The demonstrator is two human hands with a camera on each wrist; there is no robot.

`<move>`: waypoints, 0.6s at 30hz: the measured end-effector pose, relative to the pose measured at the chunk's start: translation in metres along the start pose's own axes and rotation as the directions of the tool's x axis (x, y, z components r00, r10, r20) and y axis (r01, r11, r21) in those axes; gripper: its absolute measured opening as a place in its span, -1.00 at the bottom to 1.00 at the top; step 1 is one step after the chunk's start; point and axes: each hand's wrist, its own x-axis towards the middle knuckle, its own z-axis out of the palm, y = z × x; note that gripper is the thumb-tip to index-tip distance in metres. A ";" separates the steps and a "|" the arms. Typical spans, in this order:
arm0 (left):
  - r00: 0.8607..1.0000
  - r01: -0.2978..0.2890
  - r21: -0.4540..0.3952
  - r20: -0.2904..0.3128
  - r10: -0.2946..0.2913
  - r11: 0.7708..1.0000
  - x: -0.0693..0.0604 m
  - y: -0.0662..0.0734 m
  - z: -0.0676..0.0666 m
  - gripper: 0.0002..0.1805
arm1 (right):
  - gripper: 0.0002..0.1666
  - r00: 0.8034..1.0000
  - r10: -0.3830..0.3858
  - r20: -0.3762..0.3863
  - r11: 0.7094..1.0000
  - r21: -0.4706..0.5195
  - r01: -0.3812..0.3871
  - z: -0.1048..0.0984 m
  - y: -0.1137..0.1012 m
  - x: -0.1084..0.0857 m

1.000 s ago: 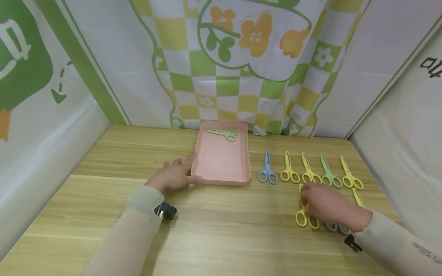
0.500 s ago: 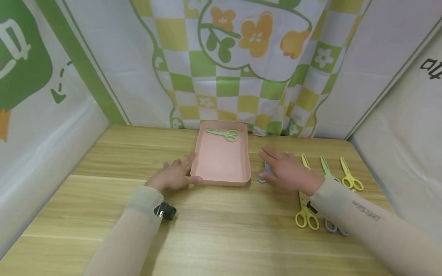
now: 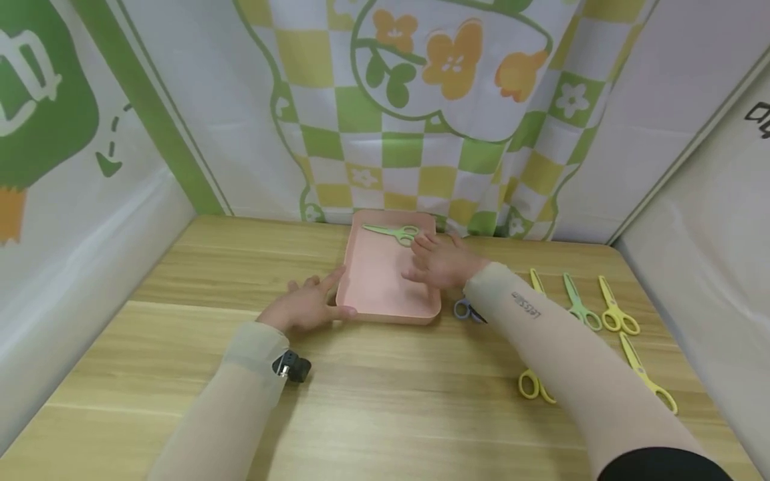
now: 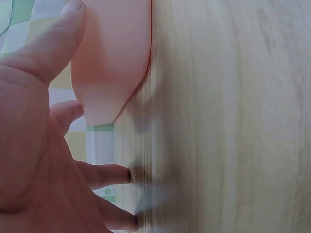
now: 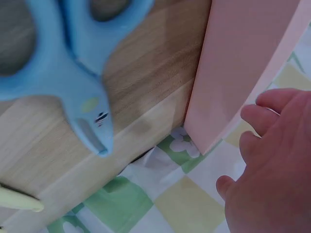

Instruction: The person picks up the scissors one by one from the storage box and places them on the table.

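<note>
A pink tray [image 3: 375, 284] sits on the wooden table with light green scissors [image 3: 391, 232] lying at its far end. My left hand [image 3: 303, 306] touches the tray's near left corner with thumb and index finger; the left wrist view shows its other fingers spread, two tips down by the tabletop. Over the tray's right rim hovers my right hand [image 3: 444, 260], palm down, fingers apart, with nothing seen in it. Blue scissors [image 5: 90, 102] lie on the table just right of the tray, partly hidden by the right wrist in the head view.
Right of the tray, green scissors [image 3: 576, 300] and yellow scissors [image 3: 610, 306] stand in a back row, with more yellow scissors [image 3: 639, 364] nearer. My right forearm covers part of these rows. A checked curtain [image 3: 400, 150] hangs behind the table.
My right hand has swept left from the scissors at the right, past the blue scissors, to the tray. The left hand has stayed at the tray's corner. The head view has shifted slightly.
</note>
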 end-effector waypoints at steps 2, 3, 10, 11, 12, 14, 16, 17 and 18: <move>1.000 0.003 0.012 -0.002 -0.003 1.000 0.001 0.000 0.000 0.14 | 0.02 1.000 0.017 0.027 1.000 0.015 -0.017 0.000 -0.001 0.008; 1.000 0.005 0.014 -0.002 -0.005 1.000 0.001 0.000 0.001 0.13 | 0.02 0.999 0.025 0.044 0.999 0.024 -0.026 -0.001 -0.001 0.011; 1.000 0.010 0.015 -0.015 -0.010 1.000 0.002 0.000 0.001 0.14 | 0.00 0.989 0.105 0.101 0.991 0.075 -0.113 -0.002 -0.004 0.031; 1.000 0.009 0.013 -0.015 -0.009 1.000 0.002 0.000 0.002 0.14 | -0.03 0.987 0.121 0.104 0.989 0.074 -0.129 -0.002 -0.004 0.032; 1.000 0.011 0.006 -0.015 -0.011 1.000 0.003 0.000 0.002 0.15 | -0.07 0.985 0.133 0.112 0.987 0.073 -0.141 -0.001 -0.004 0.033; 1.000 0.014 -0.002 -0.014 -0.015 1.000 0.003 -0.001 0.003 0.15 | -0.14 0.983 0.145 0.108 0.985 0.078 -0.154 -0.001 -0.005 0.035; 1.000 0.021 -0.005 -0.013 -0.021 1.000 0.003 -0.002 0.003 0.15 | -0.21 0.987 0.140 0.075 0.984 0.096 -0.147 -0.001 -0.007 0.037; 1.000 0.022 -0.009 -0.011 -0.022 1.000 0.003 -0.002 0.003 0.14 | -0.24 0.989 0.134 0.056 0.984 0.108 -0.140 -0.001 -0.007 0.038; 1.000 0.025 -0.014 -0.009 -0.025 1.000 0.002 -0.002 0.003 0.14 | -0.26 0.991 0.129 0.038 0.985 0.114 -0.133 -0.001 -0.008 0.039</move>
